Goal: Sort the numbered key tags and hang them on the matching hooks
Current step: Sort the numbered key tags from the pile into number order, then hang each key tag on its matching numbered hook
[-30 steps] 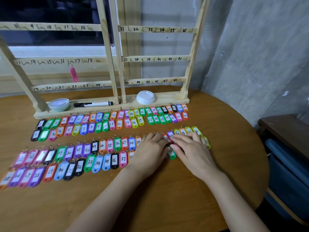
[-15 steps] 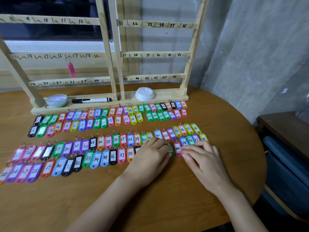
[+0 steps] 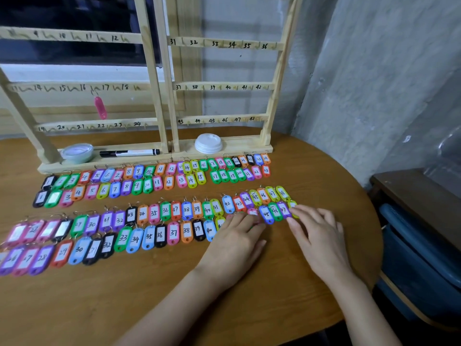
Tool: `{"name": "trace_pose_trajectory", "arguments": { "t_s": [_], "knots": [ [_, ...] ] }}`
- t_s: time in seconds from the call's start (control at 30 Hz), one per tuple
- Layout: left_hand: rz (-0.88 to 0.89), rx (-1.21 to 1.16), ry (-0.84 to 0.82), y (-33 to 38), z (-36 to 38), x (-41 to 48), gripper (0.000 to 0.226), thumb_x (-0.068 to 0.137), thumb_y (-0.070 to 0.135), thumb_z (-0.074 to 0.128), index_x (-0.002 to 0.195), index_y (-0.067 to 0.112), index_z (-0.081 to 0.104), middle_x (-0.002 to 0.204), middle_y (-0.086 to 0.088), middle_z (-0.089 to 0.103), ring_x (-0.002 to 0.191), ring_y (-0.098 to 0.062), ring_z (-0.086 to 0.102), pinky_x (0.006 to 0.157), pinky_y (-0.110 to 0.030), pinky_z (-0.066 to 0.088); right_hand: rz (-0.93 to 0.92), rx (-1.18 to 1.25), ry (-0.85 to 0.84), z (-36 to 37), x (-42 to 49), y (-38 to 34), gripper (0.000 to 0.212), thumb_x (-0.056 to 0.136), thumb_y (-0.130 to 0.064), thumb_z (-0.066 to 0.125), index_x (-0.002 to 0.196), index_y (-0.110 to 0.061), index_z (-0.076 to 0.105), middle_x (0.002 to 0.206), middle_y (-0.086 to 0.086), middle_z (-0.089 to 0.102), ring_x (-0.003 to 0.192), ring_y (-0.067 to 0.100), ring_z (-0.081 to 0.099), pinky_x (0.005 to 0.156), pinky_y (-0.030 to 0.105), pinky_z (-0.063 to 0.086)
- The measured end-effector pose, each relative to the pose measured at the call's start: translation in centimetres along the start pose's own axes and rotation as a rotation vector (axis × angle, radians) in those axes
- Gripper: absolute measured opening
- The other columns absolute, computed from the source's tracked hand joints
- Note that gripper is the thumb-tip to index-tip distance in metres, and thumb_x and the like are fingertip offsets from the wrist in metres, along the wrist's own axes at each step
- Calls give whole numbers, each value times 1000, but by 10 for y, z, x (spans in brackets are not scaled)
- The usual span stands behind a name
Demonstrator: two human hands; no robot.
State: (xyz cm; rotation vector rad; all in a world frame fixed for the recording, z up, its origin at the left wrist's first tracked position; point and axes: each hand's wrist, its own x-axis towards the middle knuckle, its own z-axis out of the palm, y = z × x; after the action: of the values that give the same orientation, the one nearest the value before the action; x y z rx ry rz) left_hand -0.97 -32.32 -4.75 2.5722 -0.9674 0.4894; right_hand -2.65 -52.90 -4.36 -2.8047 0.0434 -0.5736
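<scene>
Near table's (image 3: 149, 308) right edge: left hand (image 3: 234, 243) flat on key tags (image 3: 173, 232); right hand (image 3: 319, 238) spread, touching row-end tag (image 3: 294, 208).

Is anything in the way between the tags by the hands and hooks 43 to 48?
Mostly no. The white lids sit on the rack base just below the 43 to 48 rail. Nothing else visible blocks it.

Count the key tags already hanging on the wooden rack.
1. A pink tag hangs from the middle rail of the left rack, between 16 and 17. Higher rails are cut off, so more may be hidden.
</scene>
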Motion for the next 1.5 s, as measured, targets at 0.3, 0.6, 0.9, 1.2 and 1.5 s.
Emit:
{"name": "trace_pose_trajectory", "arguments": {
  "t_s": [0.3,0.6,0.9,1.2,1.5],
  "knots": [
    [-45,-7,-61,1,6,7,44,92,43,35,116,18,63,116,1,60,107,-20,57,93,-37,50,7,55,-95,-1,2,7,66,87,-66,16,125,-34,60,132,-22,54,121,9,39,94,35,31],
    [-144,21,-5,-27,-43,-3,35,95,37,38,106,19,66,107,1,63,99,-24,55,81,-38,45,-121,207,-84,-21,22,-49,34,97,-47,42,112,-30,67,113,-16,65,111,10,49,88,32,36],
    [-308,76,132,-99,-136,-80,25,91,30,50,99,19,71,98,2,69,91,-25,61,72,-39,49,-380,282,-219,-26,32,-185,24,98,-38,49,107,-28,69,105,-14,67,101,13,49,84,31,38],
    [-547,112,228,-192,-206,-154,8,89,18,66,89,16,73,90,2,69,87,-26,64,66,-37,51,-525,306,-362,3,53,-315,26,99,-35,47,97,-21,69,91,-3,69,97,19,55,93,29,36],
    [-727,45,217,-294,-217,-166,10,87,19,66,94,21,73,95,6,70,86,-18,65,70,-31,51,-560,334,-430,70,113,-401,19,95,-36,55,107,-29,69,109,-8,66,91,7,58,79,30,47]
  ]
}}
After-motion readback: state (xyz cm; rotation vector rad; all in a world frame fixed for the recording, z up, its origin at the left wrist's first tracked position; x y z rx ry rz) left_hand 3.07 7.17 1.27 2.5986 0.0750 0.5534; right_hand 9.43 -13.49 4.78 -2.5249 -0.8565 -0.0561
